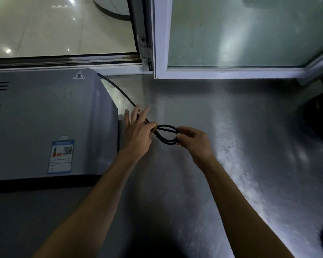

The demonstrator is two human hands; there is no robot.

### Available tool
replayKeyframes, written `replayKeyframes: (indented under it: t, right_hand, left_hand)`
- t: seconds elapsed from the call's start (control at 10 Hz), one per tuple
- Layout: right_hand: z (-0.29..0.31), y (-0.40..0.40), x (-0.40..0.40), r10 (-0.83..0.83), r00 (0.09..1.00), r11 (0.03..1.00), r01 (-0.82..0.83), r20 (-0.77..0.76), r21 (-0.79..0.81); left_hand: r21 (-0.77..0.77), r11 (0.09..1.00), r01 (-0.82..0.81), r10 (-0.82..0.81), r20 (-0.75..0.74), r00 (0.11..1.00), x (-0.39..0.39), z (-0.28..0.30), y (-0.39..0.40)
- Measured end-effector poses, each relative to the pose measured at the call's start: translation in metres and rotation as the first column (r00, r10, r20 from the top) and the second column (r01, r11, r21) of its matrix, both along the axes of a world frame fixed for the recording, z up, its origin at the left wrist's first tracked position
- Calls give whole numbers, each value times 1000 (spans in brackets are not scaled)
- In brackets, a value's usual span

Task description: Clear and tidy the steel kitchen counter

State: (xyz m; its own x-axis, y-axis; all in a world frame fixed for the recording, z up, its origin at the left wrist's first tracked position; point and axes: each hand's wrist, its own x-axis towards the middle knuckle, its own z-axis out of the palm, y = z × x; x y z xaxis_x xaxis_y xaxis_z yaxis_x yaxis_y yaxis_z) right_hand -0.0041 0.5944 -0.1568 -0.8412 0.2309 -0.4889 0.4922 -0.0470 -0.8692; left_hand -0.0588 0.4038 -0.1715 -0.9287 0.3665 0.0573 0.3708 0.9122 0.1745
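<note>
On the grey appliance (45, 123) to my left I saw a triangular hot-surface warning sign (79, 75), three wavy lines over a bar, near its back corner. Nearer me on the same top was a blue-edged label (61, 156) with a QR code (67, 150) and a small coloured rating chart; its printed lines were too small for me to read.

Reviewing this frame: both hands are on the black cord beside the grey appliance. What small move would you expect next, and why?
Probably the left hand wraps the yellow tie around the neck of the folded loops. The right hand already pinches the far end of the loops of black cord, which runs slack back behind the grey appliance, above the steel counter.
</note>
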Motion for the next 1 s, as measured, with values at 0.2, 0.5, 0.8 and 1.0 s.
replayKeyframes:
  t: [0.2,0.5,0.8,1.0]
  right_hand:
    - [-32,-22,-12,3,1000,999,-3,11,54]
    - [-73,-47,-45,-127,991,980,130,-32,150]
    - [-94,-49,-78,137,985,890,-74,-109,449]
    - [-92,-50,-79,286,954,777,-175,-91,605]
  left_hand:
    - [49,984,-173,171,46,984,-16,-26,1]
    - [257,922,-291,298,14,955,-17,-65,0]
    - [243,914,-324,311,91,946,-31,-89,-8]
    - [175,938,-300,287,97,953,-26,-81,-8]
